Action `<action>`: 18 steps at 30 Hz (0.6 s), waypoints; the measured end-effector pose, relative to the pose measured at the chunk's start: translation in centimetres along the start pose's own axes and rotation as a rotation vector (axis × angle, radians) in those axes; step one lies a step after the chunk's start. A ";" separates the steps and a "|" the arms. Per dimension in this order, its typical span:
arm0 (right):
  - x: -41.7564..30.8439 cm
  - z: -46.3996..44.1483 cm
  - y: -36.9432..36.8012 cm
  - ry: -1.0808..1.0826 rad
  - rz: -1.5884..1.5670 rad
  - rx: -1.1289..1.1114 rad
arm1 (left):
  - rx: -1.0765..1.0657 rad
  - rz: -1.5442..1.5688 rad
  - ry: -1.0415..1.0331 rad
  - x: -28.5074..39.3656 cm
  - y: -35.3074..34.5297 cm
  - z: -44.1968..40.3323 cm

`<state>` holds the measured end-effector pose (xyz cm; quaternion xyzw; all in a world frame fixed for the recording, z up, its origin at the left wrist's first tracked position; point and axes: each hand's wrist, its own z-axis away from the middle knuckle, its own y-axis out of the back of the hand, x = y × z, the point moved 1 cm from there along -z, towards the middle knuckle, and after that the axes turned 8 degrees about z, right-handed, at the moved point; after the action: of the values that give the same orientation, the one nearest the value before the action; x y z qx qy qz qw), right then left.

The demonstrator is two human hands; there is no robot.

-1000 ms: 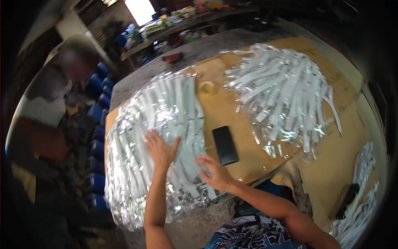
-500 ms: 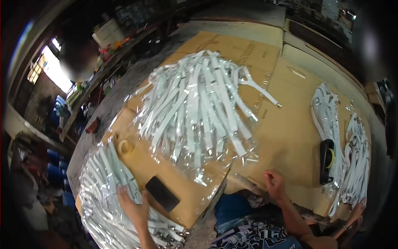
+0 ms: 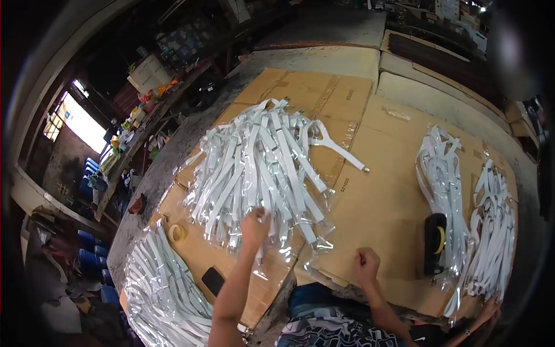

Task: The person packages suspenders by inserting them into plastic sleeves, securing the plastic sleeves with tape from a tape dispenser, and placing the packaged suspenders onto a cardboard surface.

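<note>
My left hand (image 3: 254, 226) is over the lower part of a large pile of white straps in clear plastic (image 3: 243, 168), its fingers curled together; whether a strap is between them is too small to tell. Curled into a loose fist, my right hand (image 3: 367, 266) hovers above the cardboard (image 3: 370, 202) near the front edge, with nothing visible in it. A second pile of wrapped straps (image 3: 162, 283) lies at the lower left, beside a black phone (image 3: 213, 281) that my left forearm partly borders.
A tape roll (image 3: 177, 233) lies between the piles. At the right are two strap bundles (image 3: 442, 173) (image 3: 491, 231) and a black tape dispenser (image 3: 433, 246). Another person's hand (image 3: 490, 309) is by the lower right bundle. Blue containers (image 3: 89, 260) stand at the left.
The view has swung right. My left hand has left the lower-left pile and moved to the middle one. My right hand has moved away from the phone and its fingers have curled in.
</note>
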<state>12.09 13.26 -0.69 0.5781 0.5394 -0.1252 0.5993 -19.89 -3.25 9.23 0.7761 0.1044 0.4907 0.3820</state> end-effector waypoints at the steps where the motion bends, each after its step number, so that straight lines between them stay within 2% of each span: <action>1: 0.0 -0.4 -0.8 -0.033 -0.002 -0.010 | 0.074 -0.087 -0.030 -0.8 0.6 -1.7; 2: -0.9 -1.3 -1.7 -0.029 -0.064 -0.094 | 0.147 -0.169 -0.056 -1.6 0.9 -2.4; 5: -3.6 -4.7 -3.6 0.038 -0.054 -0.256 | 0.128 0.042 -0.095 -0.7 1.9 0.1; 7: -2.8 -4.2 -4.7 0.008 -0.157 -0.233 | -0.015 0.120 -0.075 1.9 3.1 5.9; 11: -0.6 -1.2 -3.8 -0.092 -0.344 -0.217 | 0.016 0.094 -0.193 1.0 3.7 17.7; 14: -1.4 -0.1 -1.4 -0.122 -0.406 -0.348 | 0.010 0.051 0.103 0.7 3.3 25.0; 16: -1.4 -0.9 -1.1 0.054 -0.318 -0.332 | -0.154 0.191 0.353 3.0 1.8 28.9; 18: -1.2 -1.6 -1.1 0.158 -0.273 -0.292 | -0.449 -0.134 0.520 1.5 -0.6 32.6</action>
<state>10.01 13.66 0.08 0.4145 0.6704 -0.0801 0.6102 8.43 -18.02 2.48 0.5131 0.1382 0.6567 0.5351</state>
